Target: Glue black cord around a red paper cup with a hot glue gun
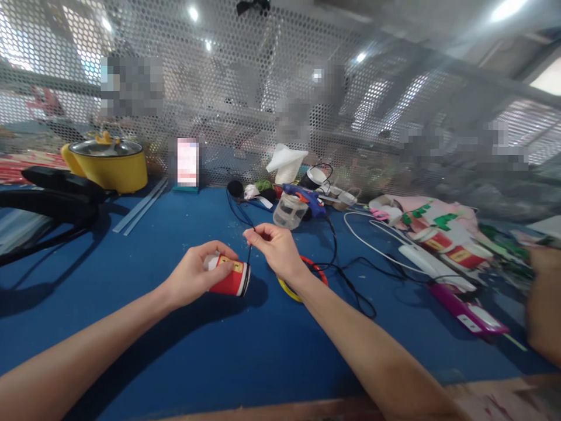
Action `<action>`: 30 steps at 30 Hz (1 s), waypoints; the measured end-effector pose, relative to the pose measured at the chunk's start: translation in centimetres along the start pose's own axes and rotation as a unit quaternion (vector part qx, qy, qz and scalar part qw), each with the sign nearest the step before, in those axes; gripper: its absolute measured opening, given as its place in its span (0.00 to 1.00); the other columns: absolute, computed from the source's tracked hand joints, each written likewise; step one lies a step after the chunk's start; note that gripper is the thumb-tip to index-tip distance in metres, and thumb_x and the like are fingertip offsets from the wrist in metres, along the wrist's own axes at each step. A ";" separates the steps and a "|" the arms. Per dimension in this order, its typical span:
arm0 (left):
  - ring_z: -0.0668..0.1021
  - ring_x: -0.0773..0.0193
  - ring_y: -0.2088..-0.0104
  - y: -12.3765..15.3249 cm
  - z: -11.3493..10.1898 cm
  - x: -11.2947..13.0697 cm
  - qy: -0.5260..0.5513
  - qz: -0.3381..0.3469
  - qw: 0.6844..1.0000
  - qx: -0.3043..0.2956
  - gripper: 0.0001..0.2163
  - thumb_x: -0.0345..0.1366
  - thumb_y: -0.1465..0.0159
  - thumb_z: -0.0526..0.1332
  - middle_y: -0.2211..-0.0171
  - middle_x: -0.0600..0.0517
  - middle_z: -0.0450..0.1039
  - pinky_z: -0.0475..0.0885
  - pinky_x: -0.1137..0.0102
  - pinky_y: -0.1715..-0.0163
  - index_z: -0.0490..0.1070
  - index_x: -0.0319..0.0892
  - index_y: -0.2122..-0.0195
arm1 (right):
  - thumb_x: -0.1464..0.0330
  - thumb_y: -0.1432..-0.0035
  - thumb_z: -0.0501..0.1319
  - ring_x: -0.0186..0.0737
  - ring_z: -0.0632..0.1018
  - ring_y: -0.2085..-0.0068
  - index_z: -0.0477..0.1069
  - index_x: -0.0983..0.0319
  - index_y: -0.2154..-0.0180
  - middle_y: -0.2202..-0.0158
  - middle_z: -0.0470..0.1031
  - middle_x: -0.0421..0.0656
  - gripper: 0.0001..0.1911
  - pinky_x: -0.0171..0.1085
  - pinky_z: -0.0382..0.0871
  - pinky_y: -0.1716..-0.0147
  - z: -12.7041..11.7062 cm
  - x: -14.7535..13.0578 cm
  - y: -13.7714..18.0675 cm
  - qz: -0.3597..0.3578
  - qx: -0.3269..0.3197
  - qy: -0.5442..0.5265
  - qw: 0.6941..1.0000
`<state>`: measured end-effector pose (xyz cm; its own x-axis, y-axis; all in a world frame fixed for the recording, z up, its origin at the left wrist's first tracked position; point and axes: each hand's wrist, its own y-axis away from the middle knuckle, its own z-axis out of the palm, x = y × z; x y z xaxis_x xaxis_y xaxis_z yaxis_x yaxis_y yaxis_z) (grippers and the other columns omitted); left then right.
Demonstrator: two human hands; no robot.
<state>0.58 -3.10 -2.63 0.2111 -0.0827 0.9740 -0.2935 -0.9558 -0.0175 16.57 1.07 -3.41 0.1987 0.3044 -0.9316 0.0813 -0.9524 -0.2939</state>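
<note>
cup (pixel 233 279) well inside table edge (pixel 280 404)

Light came from overhead: beyond the perforated mesh (pixel 245 88), small lamps (pixel 193 13) flared into white spots, and a strip lamp (pixel 507 10) at upper right spread a pale haze. The blue tabletop (pixel 166 362) was moderately lit, with soft shadows below the hands (pixel 188 273) and a darker one beside the black object (pixel 65 199) at far left. A phone screen (pixel 187 164) was washed out nearly white. Wide-angle distortion stretched the outer edges, and the right margin looked smeared. Behind the mesh, everything was blurred, partly covered by pixelated patches (pixel 131 86).
</note>
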 end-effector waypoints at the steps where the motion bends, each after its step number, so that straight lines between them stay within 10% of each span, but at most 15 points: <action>1: 0.63 0.73 0.83 0.0 0.0 0.0 -0.003 0.003 1.000 0.000 0.09 0.38 0.49 0.59 0.82 0.57 0.65 0.57 0.78 0.83 0.67 0.38 0.71 | 0.64 0.54 0.61 0.31 0.68 0.77 0.68 0.64 0.79 0.80 0.70 0.39 0.09 0.32 0.62 0.74 0.0 0.0 0.0 0.000 0.000 0.004 1.000; 30: 0.67 0.73 0.83 -0.2 -0.2 -0.6 0.123 -0.010 0.991 0.049 0.09 0.38 0.52 0.63 0.81 0.57 0.68 0.61 0.78 0.83 0.68 0.39 0.73 | 0.65 0.55 0.60 0.28 0.65 0.80 0.67 0.65 0.78 0.83 0.65 0.35 0.08 0.30 0.57 0.79 0.8 1.3 0.1 0.069 -0.080 0.109 0.988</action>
<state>0.30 -2.79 -3.17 -0.0214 -0.0035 0.9998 -0.1966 -0.9805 -0.0077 16.06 1.35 -4.85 0.4227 0.1847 -0.8873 0.1893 -0.9754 -0.1129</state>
